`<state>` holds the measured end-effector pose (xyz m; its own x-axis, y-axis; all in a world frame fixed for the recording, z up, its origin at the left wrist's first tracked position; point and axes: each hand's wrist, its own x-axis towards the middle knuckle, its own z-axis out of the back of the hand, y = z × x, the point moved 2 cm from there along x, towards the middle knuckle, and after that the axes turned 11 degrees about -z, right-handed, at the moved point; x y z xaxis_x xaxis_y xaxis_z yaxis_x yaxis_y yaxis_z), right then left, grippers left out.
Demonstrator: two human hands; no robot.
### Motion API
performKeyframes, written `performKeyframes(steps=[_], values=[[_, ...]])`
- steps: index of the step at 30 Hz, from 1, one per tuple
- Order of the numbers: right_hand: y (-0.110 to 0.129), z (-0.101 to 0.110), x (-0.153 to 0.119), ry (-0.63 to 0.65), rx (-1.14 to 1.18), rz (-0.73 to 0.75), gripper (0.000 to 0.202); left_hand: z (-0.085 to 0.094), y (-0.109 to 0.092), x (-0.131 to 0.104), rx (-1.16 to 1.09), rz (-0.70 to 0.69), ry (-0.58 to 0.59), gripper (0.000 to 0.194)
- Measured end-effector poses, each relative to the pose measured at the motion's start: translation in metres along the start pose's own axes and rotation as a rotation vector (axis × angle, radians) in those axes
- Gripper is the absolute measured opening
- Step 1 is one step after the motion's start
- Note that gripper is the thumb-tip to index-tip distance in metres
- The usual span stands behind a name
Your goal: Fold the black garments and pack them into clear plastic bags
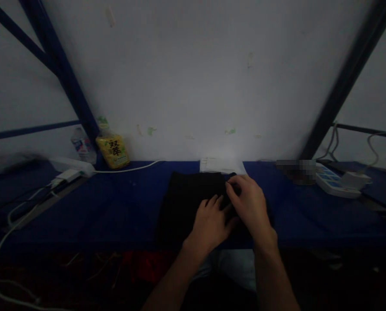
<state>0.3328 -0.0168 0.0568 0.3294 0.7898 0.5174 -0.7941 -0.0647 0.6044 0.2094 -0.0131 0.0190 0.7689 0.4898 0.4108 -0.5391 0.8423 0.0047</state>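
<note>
A black item, apparently folded cloth (186,203), lies on the blue tabletop in front of me. My left hand (212,222) rests on it with the fingers spread. Just to the right, my right hand (249,198) is closed in a pinch at the upper right part of the black item, thumb and index fingertips together on dark material. The dim light hides the folds and the exact edge between its fingers.
White papers (222,165) lie behind the black item. At the left are a yellow package (113,151), a plastic bottle (83,147) and a power strip (71,175) with cables. A white power strip (337,183) lies at the right. Metal posts (63,73) rise behind the blue table (115,211).
</note>
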Motion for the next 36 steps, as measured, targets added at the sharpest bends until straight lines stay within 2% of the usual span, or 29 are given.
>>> performKeyframes(steps=[2,5,8,10,12,14,16,18,19,22,25,30,33,36], values=[[0.015,-0.014,-0.003,0.084,-0.051,0.050,0.018,-0.001,0.001,-0.005,-0.026,-0.003,0.026,0.036],[0.021,-0.039,-0.011,0.250,-0.103,0.093,0.020,0.014,0.003,-0.026,-0.034,0.049,0.031,0.030],[0.013,-0.058,-0.018,0.370,-0.097,0.109,0.023,0.034,0.010,-0.047,-0.030,0.227,0.028,0.023],[0.007,-0.060,-0.020,0.387,0.002,0.134,0.023,0.041,0.015,-0.052,-0.025,0.345,-0.018,0.021],[0.003,-0.051,-0.020,0.365,0.168,0.164,0.026,0.042,0.019,-0.049,-0.024,0.366,-0.100,0.020],[-0.003,-0.035,-0.018,0.263,0.280,0.138,0.029,0.036,0.021,-0.041,-0.040,0.297,-0.162,0.023],[-0.014,-0.020,-0.017,0.097,0.235,0.025,0.030,0.027,0.021,-0.034,-0.057,0.230,-0.167,0.027],[-0.028,-0.012,-0.018,0.009,0.070,-0.110,0.034,0.018,0.021,-0.032,-0.060,0.214,-0.130,0.027],[-0.035,-0.011,-0.020,0.026,-0.021,-0.159,0.037,0.014,0.021,-0.032,-0.059,0.218,-0.106,0.026],[-0.048,-0.017,-0.025,0.195,-0.224,-0.230,0.041,0.009,0.022,-0.036,-0.056,0.237,-0.058,0.026],[-0.045,-0.020,-0.025,0.277,-0.319,-0.255,0.034,0.013,0.022,-0.039,-0.051,0.235,-0.031,0.028],[-0.033,0.000,-0.010,0.253,-0.405,-0.344,0.031,0.032,0.026,-0.046,0.004,0.229,-0.031,0.028],[-0.038,0.022,0.000,0.205,-0.471,-0.415,0.034,0.043,0.035,-0.056,0.058,0.299,-0.067,0.028],[-0.038,0.038,0.006,0.116,-0.514,-0.400,0.034,0.044,0.042,-0.063,0.053,0.376,-0.068,0.030]])
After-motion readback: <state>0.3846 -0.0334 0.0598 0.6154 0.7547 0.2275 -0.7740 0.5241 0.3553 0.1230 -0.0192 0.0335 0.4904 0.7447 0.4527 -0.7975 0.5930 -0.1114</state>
